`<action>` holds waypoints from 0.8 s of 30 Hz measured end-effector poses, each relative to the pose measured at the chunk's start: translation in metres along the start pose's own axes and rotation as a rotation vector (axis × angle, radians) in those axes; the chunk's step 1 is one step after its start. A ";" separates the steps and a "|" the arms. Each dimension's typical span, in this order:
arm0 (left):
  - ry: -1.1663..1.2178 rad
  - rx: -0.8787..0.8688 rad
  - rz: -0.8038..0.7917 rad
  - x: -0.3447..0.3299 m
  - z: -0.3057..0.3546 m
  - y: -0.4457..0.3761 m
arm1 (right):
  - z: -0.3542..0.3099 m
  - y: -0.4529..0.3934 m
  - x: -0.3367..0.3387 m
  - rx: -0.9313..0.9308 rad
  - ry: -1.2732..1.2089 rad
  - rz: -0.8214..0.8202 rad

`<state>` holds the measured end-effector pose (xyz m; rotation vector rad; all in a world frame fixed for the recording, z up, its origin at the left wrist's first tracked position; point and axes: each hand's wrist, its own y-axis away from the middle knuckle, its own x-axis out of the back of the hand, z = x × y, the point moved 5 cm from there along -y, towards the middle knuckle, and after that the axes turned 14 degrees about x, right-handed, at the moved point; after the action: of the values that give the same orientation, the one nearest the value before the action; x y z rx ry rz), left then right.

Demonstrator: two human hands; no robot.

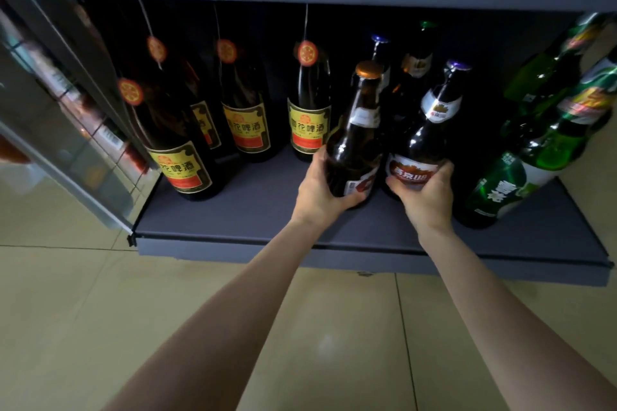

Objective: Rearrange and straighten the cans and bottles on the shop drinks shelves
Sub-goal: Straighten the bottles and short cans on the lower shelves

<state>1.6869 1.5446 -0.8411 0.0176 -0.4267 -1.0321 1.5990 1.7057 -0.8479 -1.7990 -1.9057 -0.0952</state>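
Dim bottom shelf (233, 210): left hand (319, 192) grips gold-capped bottle (355, 143), right hand (425, 195) grips purple-capped bottle (430, 130); rear bottles obscured.

Both arms outstretched, left grip (320, 190) and right grip (425, 192) curled, each holding something

Left hand (317, 190) grips a brown bottle (355, 143); right hand (425, 193) grips a dark bottle (424, 143) on the shelf (233, 210).
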 end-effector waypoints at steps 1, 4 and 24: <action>0.004 0.000 -0.005 -0.003 0.001 -0.001 | 0.004 0.004 0.000 0.005 0.023 -0.017; 0.008 -0.007 -0.014 -0.010 0.002 -0.002 | 0.014 0.016 0.001 -0.017 0.022 -0.023; -0.635 -0.323 0.133 0.172 0.184 0.199 | -0.296 0.037 0.103 -0.042 0.219 -0.854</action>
<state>1.8628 1.5384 -0.5725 -0.6336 -0.8171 -0.9507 1.7284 1.6885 -0.5605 -0.8336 -2.3639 -0.5966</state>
